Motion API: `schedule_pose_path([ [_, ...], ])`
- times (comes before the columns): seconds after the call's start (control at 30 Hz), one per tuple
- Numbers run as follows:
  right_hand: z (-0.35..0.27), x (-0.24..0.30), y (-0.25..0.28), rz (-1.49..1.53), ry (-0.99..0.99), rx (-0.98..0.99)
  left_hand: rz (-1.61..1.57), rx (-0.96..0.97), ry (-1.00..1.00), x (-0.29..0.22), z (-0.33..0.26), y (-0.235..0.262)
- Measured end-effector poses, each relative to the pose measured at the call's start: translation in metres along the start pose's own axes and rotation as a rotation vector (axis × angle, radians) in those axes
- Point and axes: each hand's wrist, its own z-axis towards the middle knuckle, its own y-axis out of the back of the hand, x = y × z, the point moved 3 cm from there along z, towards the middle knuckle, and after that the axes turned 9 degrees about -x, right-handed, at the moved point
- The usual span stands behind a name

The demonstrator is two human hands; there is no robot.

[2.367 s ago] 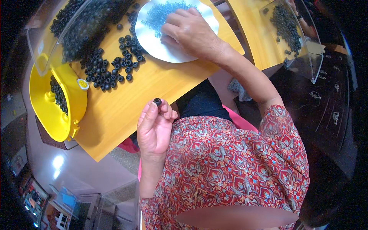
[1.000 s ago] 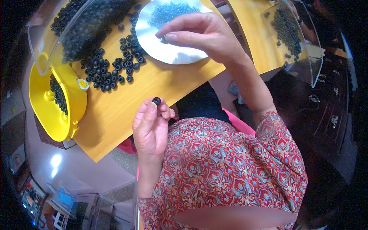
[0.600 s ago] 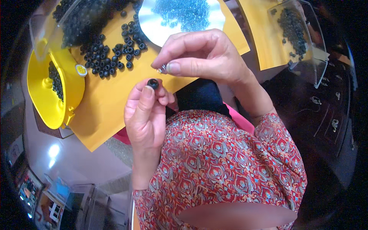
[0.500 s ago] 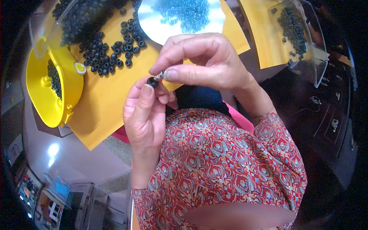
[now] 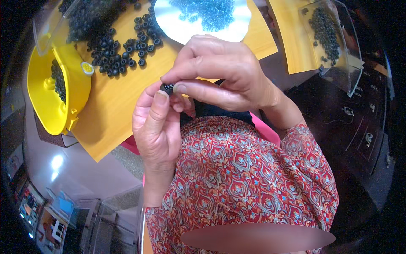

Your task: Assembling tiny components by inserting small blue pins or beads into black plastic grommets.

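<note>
Assembly step: left hand [image 5: 156,127] pinches black ring [image 5: 167,88], right hand [image 5: 220,72] pinches on something hidden; seating needs fine alignment.

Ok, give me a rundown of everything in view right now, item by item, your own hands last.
black ring: one, black, pinched between both hands' fingertips
loose black rings: many, black, scattered on the board
board: one, yellow-orange, under the parts
plate: one, white, top centre, holding blue beads
yellow container: one, left, holding black rings
clear tray: one, transparent, upper right, dark parts inside
left hand: thumb up, holding the ring
right hand: fingers closed on the ring from above
</note>
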Motion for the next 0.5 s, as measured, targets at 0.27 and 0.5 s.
schedule_pose_path([
  [0.27,0.003,0.004,0.002,-0.074,0.019,0.068,0.068,-0.026,-0.07,-0.003,0.0,0.001],
  [0.5,0.001,-0.005,0.003,0.231,-0.244,0.037,-0.056,0.027,0.046,0.001,0.004,0.005],
])
